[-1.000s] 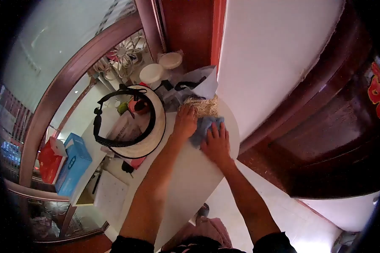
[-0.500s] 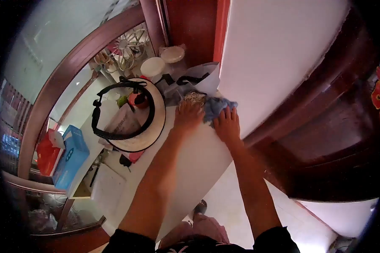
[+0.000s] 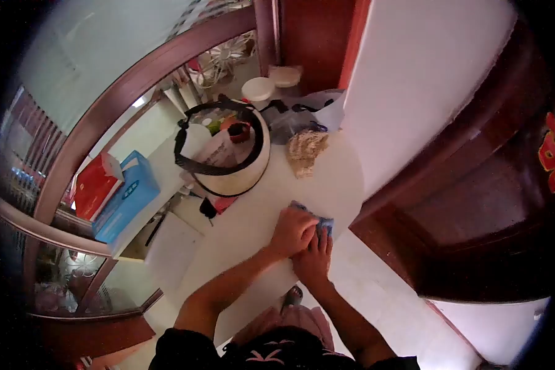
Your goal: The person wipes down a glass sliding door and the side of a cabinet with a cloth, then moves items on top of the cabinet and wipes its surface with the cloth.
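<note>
A blue cloth [image 3: 324, 226] lies bunched on the white tabletop [image 3: 246, 228], under and between my two hands. My left hand [image 3: 291, 231] is curled closed over the cloth's left part. Beside it, touching it, my right hand [image 3: 313, 258] presses on the cloth with its fingers stretched forward. A tan patterned cloth [image 3: 306, 151] sits crumpled farther back, apart from both hands. To its left stands a cream sun visor [image 3: 233, 180] with a black band, and a red object and clear packaging show through its opening.
Grey plastic bags [image 3: 290, 120] and lidded containers [image 3: 259, 89] stand at the back by the wall. At left are a blue box [image 3: 128, 200], a red box [image 3: 97, 185] and a glass-fronted cabinet frame [image 3: 129, 77]. Dark wooden furniture [image 3: 468, 216] stands at right.
Both hands have come back toward the body and together, bringing the blue cloth along. My left hand has left the tan cloth and closed. The view has also shifted.
</note>
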